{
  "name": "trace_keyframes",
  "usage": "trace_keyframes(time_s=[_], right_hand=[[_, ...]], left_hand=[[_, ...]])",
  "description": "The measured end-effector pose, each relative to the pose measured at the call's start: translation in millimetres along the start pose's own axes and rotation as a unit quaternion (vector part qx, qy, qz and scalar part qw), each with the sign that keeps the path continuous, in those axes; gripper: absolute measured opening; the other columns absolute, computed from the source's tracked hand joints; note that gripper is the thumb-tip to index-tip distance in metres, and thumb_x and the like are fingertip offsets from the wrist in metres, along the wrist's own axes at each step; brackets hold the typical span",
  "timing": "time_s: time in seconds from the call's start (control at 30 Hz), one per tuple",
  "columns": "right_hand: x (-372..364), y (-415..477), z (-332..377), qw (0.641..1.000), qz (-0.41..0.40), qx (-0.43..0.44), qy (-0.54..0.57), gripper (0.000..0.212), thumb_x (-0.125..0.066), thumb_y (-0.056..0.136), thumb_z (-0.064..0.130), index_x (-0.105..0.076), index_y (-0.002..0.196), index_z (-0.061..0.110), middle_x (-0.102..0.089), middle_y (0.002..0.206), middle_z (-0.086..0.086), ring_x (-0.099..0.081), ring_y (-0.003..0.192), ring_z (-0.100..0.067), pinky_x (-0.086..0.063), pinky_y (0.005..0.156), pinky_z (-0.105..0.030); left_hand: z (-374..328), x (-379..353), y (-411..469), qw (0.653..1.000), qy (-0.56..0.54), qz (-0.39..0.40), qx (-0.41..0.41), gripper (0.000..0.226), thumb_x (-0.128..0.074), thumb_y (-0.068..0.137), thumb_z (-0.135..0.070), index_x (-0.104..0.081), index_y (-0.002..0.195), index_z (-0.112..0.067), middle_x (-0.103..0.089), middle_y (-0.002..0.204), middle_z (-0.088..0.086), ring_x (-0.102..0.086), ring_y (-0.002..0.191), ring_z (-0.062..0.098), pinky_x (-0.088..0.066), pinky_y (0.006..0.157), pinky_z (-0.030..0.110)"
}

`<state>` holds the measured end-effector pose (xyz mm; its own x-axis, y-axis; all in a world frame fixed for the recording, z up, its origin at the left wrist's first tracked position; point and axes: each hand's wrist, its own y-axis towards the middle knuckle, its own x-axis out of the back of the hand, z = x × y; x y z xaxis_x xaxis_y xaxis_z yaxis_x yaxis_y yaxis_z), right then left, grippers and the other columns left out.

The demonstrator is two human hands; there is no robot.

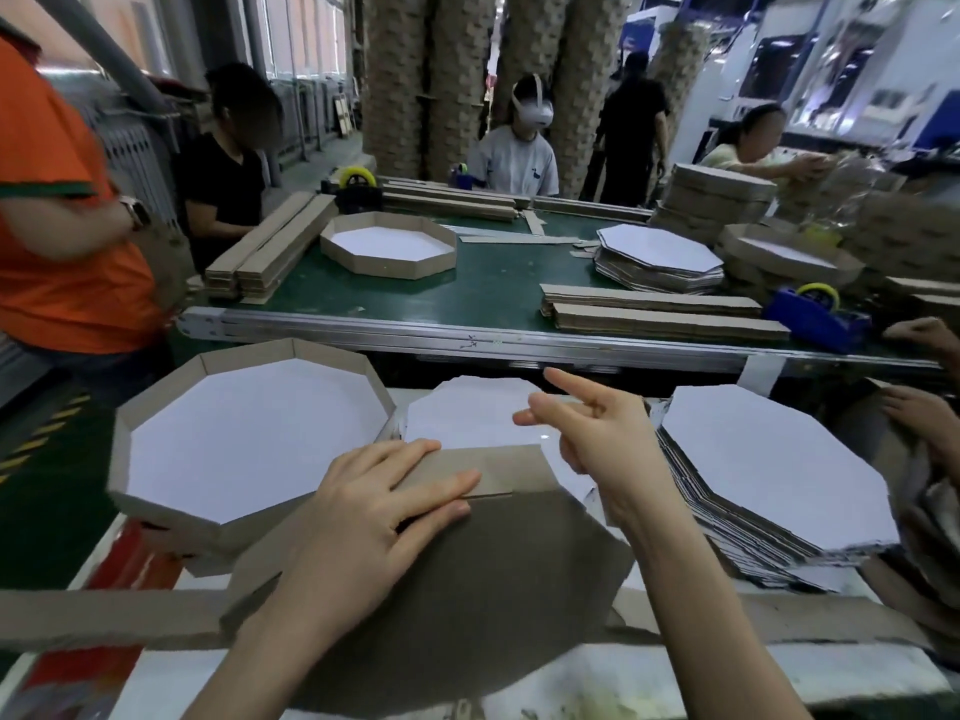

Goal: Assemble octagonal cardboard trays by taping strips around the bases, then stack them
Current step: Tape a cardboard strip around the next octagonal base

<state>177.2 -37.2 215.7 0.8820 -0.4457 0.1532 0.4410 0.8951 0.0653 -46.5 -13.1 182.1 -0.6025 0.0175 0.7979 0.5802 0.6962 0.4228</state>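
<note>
While the left hand presses flat-fingered on the strip along the far edge of the brown base at the near worktop edge, the right hand hovers, grip empty; this light, crease-prone card probably wants edge holds.

An octagonal base is laid brown face up. A cardboard strip is held upright against its far side. A long strip is laid flat beneath the base and shows out to its left and right. A finished tray, white inside with upright brown walls, is set just left of the base. A slanted stack of white-faced bases is placed to its right, and one white base is seen just beyond it.
</note>
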Motion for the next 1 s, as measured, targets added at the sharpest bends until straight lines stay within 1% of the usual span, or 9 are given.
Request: trace_keyframes(time_s=[0.07, 0.17, 0.27, 0.33, 0.53, 0.6, 0.73, 0.83, 1.0], right_hand=[[-15.0, -19.9, 8.5, 0.999, 0.015, -0.009, 0.037, 0.049, -0.068, 0.091, 0.017, -0.053, 0.137, 0.012, -0.077, 0.081, -0.003, -0.033, 0.039, -0.004, -0.030, 0.039, -0.013], [-31.7, -45.9, 9.9, 0.998, 0.034, -0.028, 0.055, 0.049, -0.070, 0.090, 0.017, -0.054, 0.135, 0.010, -0.077, 0.080, -0.006, -0.037, 0.038, -0.001, -0.032, 0.040, -0.010], [-42.3, -69.3, 5.3, 0.997, 0.022, -0.030, 0.065, 0.047, -0.069, 0.091, 0.016, -0.054, 0.135, 0.013, -0.077, 0.080, -0.007, -0.034, 0.039, -0.002, -0.032, 0.040, -0.011], [-45.5, -82.2, 0.7, 0.997, 0.001, -0.028, 0.075, 0.044, -0.068, 0.092, 0.015, -0.055, 0.133, 0.017, -0.077, 0.079, -0.007, -0.033, 0.039, -0.003, -0.032, 0.041, -0.011], [-50.1, -108.3, -6.9, 0.996, -0.043, -0.011, 0.075, 0.036, -0.067, 0.093, 0.018, -0.057, 0.126, 0.027, -0.077, 0.076, -0.002, -0.047, 0.041, 0.001, -0.036, 0.042, -0.011], [-49.5, -110.7, -6.8, 0.996, -0.048, -0.010, 0.075, 0.033, -0.067, 0.092, 0.017, -0.058, 0.122, 0.028, -0.076, 0.074, -0.003, -0.042, 0.040, 0.000, -0.035, 0.042, -0.012], [-50.0, -113.8, -9.3, 0.994, -0.056, -0.019, 0.087, 0.036, -0.068, 0.091, 0.012, -0.060, 0.126, 0.018, -0.063, 0.056, 0.001, -0.036, 0.038, -0.003, -0.032, 0.040, -0.013], [-51.3, -116.8, -12.1, 0.994, -0.049, -0.028, 0.093, 0.039, -0.069, 0.091, 0.012, -0.058, 0.128, 0.017, -0.071, 0.064, -0.003, -0.038, 0.039, -0.001, -0.033, 0.040, -0.013], [-50.0, -121.0, -20.7, 0.996, -0.032, 0.005, 0.079, 0.042, -0.069, 0.091, 0.015, -0.057, 0.130, 0.020, -0.075, 0.072, -0.006, -0.048, 0.044, 0.001, -0.036, 0.042, -0.013]], left_hand=[[0.2, 3.5, -5.0, 1.000, 0.023, -0.003, -0.020, 0.050, -0.036, 0.091, -0.059, -0.050, 0.135, -0.039, -0.059, 0.132, -0.006, -0.049, 0.121, 0.013, -0.034, 0.099, 0.026], [0.1, 7.2, -11.7, 1.000, 0.005, 0.000, -0.009, 0.067, -0.046, 0.091, -0.055, -0.023, 0.149, -0.031, -0.057, 0.129, -0.004, -0.036, 0.115, 0.007, -0.028, 0.096, 0.021], [-3.3, 9.5, -18.4, 0.999, 0.017, -0.015, -0.038, 0.069, -0.057, 0.093, -0.043, -0.032, 0.149, -0.013, -0.064, 0.119, 0.003, -0.036, 0.109, 0.010, -0.026, 0.093, 0.027], [-4.8, 11.4, -21.9, 0.998, 0.026, -0.024, -0.047, 0.066, -0.047, 0.093, -0.046, -0.036, 0.147, -0.010, -0.065, 0.116, 0.003, -0.038, 0.107, 0.011, -0.027, 0.093, 0.027], [-7.7, 15.5, -29.3, 0.998, 0.018, 0.032, -0.047, 0.057, -0.032, 0.094, -0.047, -0.024, 0.149, -0.035, -0.057, 0.130, -0.007, -0.045, 0.121, 0.014, -0.032, 0.099, 0.030], [-8.4, 15.7, -30.5, 0.997, 0.038, 0.042, -0.059, 0.054, -0.025, 0.095, -0.048, -0.028, 0.148, -0.041, -0.054, 0.135, -0.008, -0.046, 0.125, 0.016, -0.033, 0.101, 0.032], [-8.4, 14.6, -33.5, 0.997, 0.040, 0.043, -0.059, 0.049, -0.027, 0.094, -0.044, -0.048, 0.139, -0.040, -0.058, 0.132, 0.000, -0.053, 0.119, 0.025, -0.040, 0.096, 0.040], [-8.1, 13.1, -33.4, 0.996, 0.049, 0.043, -0.056, 0.048, -0.028, 0.094, -0.044, -0.056, 0.133, -0.039, -0.059, 0.131, 0.004, -0.055, 0.117, 0.029, -0.042, 0.094, 0.042], [-6.8, 13.4, -33.1, 0.995, 0.061, 0.057, -0.052, 0.052, -0.021, 0.094, -0.049, -0.050, 0.137, -0.043, -0.053, 0.138, 0.002, -0.048, 0.125, 0.025, -0.036, 0.101, 0.039]])
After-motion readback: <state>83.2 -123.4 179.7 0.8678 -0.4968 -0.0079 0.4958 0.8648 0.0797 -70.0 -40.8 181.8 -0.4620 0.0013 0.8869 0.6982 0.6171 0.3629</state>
